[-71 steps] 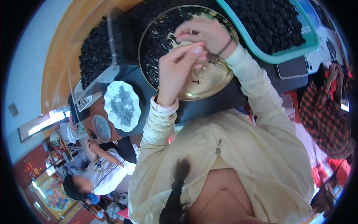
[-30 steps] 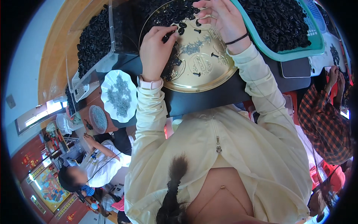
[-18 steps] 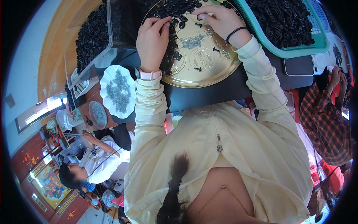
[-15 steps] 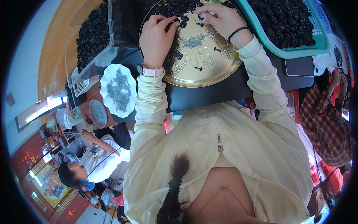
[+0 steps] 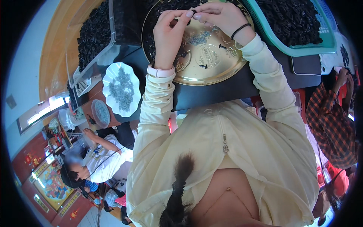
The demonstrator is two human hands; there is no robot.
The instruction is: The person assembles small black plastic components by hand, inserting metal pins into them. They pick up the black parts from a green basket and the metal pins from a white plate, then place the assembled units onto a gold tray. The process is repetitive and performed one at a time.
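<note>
Over the far part of a round gold tray (image 5: pixel 211 78), my hands meet at a small black plastic piece (image 5: pixel 194 12). My left hand (image 5: pixel 169 36) pinches it from the left between thumb and forefinger. From the other side, the fingertips of my right hand (image 5: pixel 224 20) are closed on it too. Its exact shape is mostly hidden by the fingers. Beneath the hands lie small silver pins (image 5: pixel 197 39) in a loose heap. Two black T-shaped pieces (image 5: pixel 222 46) rest separately on the tray. More black parts (image 5: pixel 176 5) are piled along its far edge.
To the left stand a clear bin (image 5: pixel 112 28) of black parts and a white scalloped dish (image 5: pixel 109 108) of silver pins. A green basket (image 5: pixel 287 50) heaped with black pieces is at right, beside a flat dark rectangle (image 5: pixel 305 65). Other people sit on both sides.
My hands have come together; before, they were apart, each at black pieces over the tray. My left hand moved right and my right hand moved slightly left.
</note>
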